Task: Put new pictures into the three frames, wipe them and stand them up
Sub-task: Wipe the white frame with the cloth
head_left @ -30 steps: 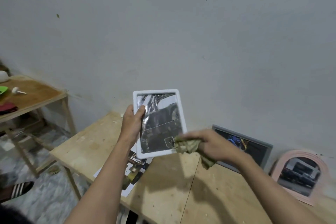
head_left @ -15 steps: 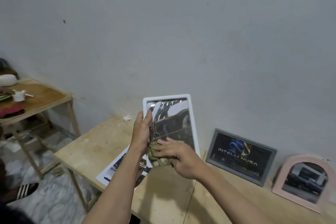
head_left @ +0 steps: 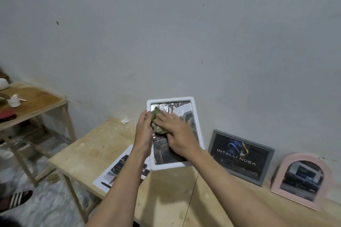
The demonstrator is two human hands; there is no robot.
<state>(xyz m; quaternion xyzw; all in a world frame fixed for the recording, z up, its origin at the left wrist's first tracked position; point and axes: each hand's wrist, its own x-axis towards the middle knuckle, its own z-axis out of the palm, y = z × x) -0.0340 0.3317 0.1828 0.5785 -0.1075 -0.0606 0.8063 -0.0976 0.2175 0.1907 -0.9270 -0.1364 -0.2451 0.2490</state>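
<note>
My left hand [head_left: 143, 131] grips the left edge of a white picture frame [head_left: 195, 116] and holds it up above the wooden table [head_left: 88, 155]. My right hand [head_left: 177, 134] presses a crumpled green cloth [head_left: 156, 123] flat against the upper left of the frame's glass. A grey frame [head_left: 239, 156] with a dark picture leans against the wall to the right. A pink arched frame [head_left: 302, 180] with a car picture stands beside it at the far right.
Loose printed pictures [head_left: 118, 169] lie on the table under my left forearm. A second wooden table [head_left: 35, 101] at the left carries a small white bottle [head_left: 14, 100] and a red cloth [head_left: 7, 117]. A sandalled foot [head_left: 17, 199] shows on the floor.
My right hand has carried the cloth from the frame's lower right corner across the bottom and up to the upper left of the glass. The view has shifted left.
</note>
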